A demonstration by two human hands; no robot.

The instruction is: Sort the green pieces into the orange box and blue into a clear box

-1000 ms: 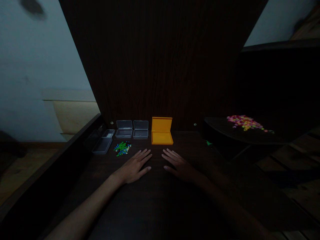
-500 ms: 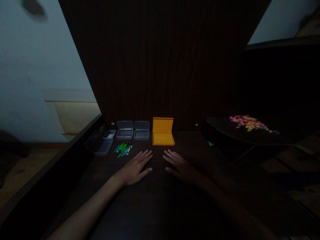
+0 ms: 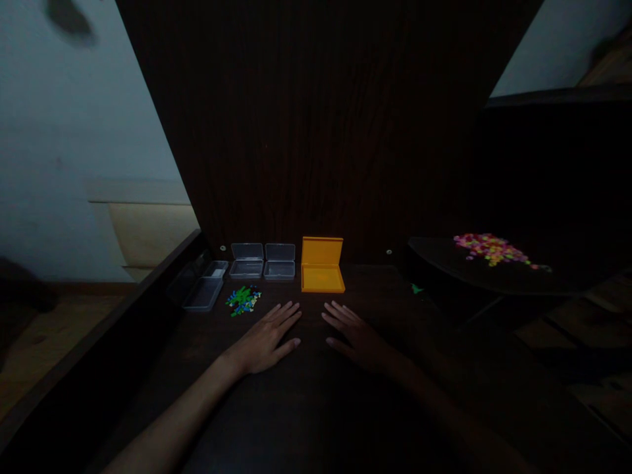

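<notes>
My left hand (image 3: pixel 268 340) lies flat on the dark wooden surface (image 3: pixel 296 421), fingers stretched out, holding nothing. Just beyond its fingers is a small heap of green, blue and pale pieces (image 3: pixel 243 300), too small to name exactly. My right hand (image 3: pixel 356 337) also rests flat with its fingers out and nothing in it. An orange box (image 3: pixel 322 279) with its lid raised stands beyond the gap between both hands. To its left are two clear plastic boxes (image 3: pixel 247 270) (image 3: pixel 280 270), lids up, and a larger clear case (image 3: pixel 203 294) lies open near the left side.
A dark panel (image 3: pixel 326 131) rises behind the boxes, and a low side board (image 3: pixel 103 322) bounds the left. At the right, a raised dark shelf (image 3: pixel 439 260) bears a heap of pink, yellow and red bits (image 3: pixel 494 250). A small green piece (image 3: pixel 416 288) lies below its edge.
The whole scene sits slightly lower in the picture, as the head view has tipped up a little. Both hands stay flat in the same places on the surface.
</notes>
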